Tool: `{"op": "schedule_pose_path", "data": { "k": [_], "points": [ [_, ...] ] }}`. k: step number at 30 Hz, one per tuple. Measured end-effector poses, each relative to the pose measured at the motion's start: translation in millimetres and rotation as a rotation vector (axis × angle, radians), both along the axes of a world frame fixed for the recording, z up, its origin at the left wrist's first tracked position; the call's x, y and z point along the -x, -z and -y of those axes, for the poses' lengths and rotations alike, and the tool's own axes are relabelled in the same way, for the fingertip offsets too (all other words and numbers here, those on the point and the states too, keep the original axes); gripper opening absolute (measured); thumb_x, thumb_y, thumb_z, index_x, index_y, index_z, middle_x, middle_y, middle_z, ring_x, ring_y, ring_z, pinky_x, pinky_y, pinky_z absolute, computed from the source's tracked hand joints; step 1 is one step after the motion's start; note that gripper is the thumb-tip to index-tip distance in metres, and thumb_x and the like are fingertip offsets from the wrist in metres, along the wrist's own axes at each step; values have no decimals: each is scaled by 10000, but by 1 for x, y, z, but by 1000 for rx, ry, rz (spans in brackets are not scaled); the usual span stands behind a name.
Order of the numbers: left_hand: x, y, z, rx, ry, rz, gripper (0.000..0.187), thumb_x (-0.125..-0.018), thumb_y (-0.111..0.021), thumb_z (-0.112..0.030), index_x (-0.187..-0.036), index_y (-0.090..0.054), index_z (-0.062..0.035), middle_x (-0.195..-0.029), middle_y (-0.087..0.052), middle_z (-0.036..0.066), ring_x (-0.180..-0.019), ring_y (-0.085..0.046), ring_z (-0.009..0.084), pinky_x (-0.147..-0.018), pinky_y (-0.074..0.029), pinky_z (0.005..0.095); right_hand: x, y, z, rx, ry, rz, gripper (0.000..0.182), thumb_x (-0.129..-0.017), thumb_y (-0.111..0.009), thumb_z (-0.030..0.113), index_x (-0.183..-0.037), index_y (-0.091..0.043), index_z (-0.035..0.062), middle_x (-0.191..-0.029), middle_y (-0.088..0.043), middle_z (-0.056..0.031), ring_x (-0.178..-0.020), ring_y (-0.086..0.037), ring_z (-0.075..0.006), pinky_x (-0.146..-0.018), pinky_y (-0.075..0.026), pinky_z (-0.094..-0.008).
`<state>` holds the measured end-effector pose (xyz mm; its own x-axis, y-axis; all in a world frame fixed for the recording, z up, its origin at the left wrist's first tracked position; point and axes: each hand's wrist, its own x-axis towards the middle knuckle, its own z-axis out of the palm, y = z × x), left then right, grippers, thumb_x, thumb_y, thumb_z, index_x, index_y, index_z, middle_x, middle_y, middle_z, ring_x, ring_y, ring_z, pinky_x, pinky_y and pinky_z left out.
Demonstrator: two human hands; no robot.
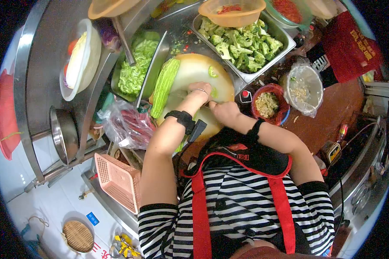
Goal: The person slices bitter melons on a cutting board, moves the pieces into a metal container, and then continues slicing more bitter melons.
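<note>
A round, pale cutting board (222, 77) carries a long green ridged gourd (165, 84) along its left side and a few thin green slices (212, 71) near its top. My left hand (200, 89) is over the middle of the board, with its fingers bent; what they press on or hold is hidden. Just right of it, my right hand (224, 112) is closed at the board's edge, around something dark that I cannot make out. Left of the board, a metal pan (143, 86) holds green slices.
Broccoli fills a metal tray (246, 77) behind the board. To the right are a red bowl of chopped garlic (268, 103) and a bag-lined tub (304, 88). A plastic bag (127, 125), a pink basket (116, 179) and a shelf with a white bowl (88, 64) stand left.
</note>
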<state>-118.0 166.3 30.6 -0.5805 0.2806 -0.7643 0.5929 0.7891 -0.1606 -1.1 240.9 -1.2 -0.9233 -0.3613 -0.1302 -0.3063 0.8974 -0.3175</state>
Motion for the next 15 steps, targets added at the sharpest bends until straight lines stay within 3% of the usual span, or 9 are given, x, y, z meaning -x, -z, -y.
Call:
{"op": "schedule_pose_path", "data": {
  "k": [3, 6, 9, 11, 12, 14, 15],
  "points": [
    [-2, 8, -3, 33, -83, -48, 315, -729, -596, -245, -1011, -647, -112, -1048, -625, 83, -991, -590, 243, -822, -471, 358, 4, -6, -2, 16, -11, 154, 158, -806, -469, 136, -924, -502, 36, -748, -660, -111, -619, -654, -250, -482, -505, -379],
    [1, 15, -2, 41, -88, -57, 309, -740, -591, -232, -1016, -644, -104, -1045, -622, 99, -990, -589, 254, -822, -474, 361, 4, -12, -3, 13, -10, 172, 168, -810, -464, 136, -934, -502, 29, -761, -661, -112, -641, -655, -257, -493, -507, -387],
    [12, 23, 15, -126, -19, 6, 275, -746, -574, -217, -978, -654, -93, -1026, -622, 124, -971, -593, 266, -819, -476, 351, 4, -14, -3, -7, -36, 185, 177, -814, -457, 136, -938, -501, 18, -767, -660, -125, -653, -656, -265, -509, -511, -390],
    [24, 32, 30, -313, -147, 11, 232, -676, -604, -158, -878, -661, -60, -886, -659, 116, -818, -631, 240, -729, -493, 327, 5, -22, -5, -1, -42, 186, 176, -814, -456, 135, -934, -501, 14, -770, -660, -130, -657, -656, -264, -514, -512, -387],
    [28, 35, 36, -313, -150, 9, 232, -676, -604, -158, -878, -661, -60, -886, -659, 116, -818, -631, 240, -729, -493, 327, 5, -25, -6, 3, -48, 187, 176, -814, -455, 134, -931, -502, 10, -772, -660, -134, -660, -657, -263, -518, -514, -385],
    [36, 43, 46, -583, -412, 26, 177, -686, -575, -85, -840, -653, -46, -789, -659, 96, -739, -630, 207, -702, -488, 314, 6, -27, -6, 7, -50, 197, 173, -814, -454, 133, -927, -502, 10, -770, -659, -136, -660, -657, -263, -518, -514, -383],
    [33, 20, 41, -631, -532, 114, 186, -692, -552, -32, -851, -648, -43, -763, -655, 88, -735, -627, 179, -714, -484, 296, 6, -27, -6, 10, -49, 209, 171, -814, -454, 133, -923, -502, 11, -767, -659, -138, -661, -657, -263, -519, -515, -381]
  ]
}}
